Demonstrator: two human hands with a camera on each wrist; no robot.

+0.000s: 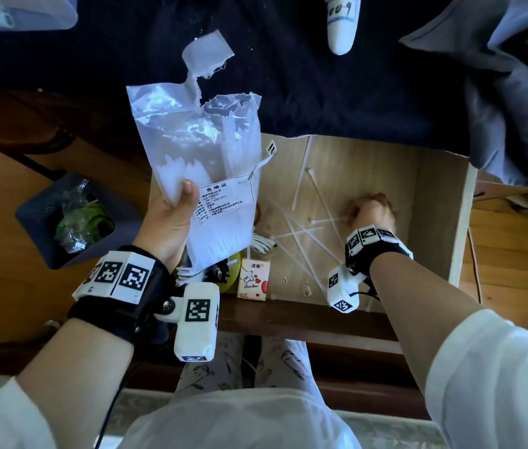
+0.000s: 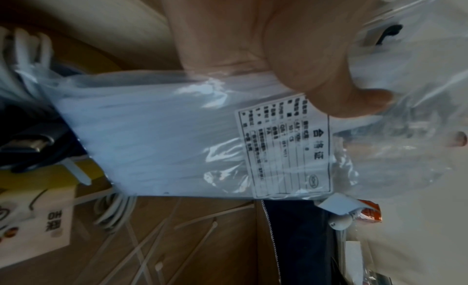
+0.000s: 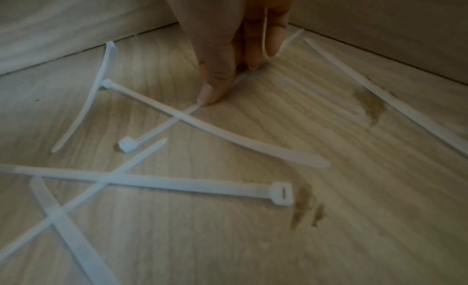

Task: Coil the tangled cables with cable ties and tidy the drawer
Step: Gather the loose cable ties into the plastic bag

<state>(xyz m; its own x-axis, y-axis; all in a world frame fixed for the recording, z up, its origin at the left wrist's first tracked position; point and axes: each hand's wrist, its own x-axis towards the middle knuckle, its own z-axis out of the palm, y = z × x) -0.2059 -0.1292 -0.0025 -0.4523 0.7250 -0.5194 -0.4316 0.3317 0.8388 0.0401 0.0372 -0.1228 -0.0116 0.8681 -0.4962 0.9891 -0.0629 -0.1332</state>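
Thumb and fingertips of my right hand pinch one loose cable tie off the drawer floor; my left hand grips the torn tie bag above. Best to peel the strap free where it crosses under another tie. Drawer walls stand near, leaving open room toward me.

Wood floor (warm brown), a dark bin on it; navy cloth covers the table.
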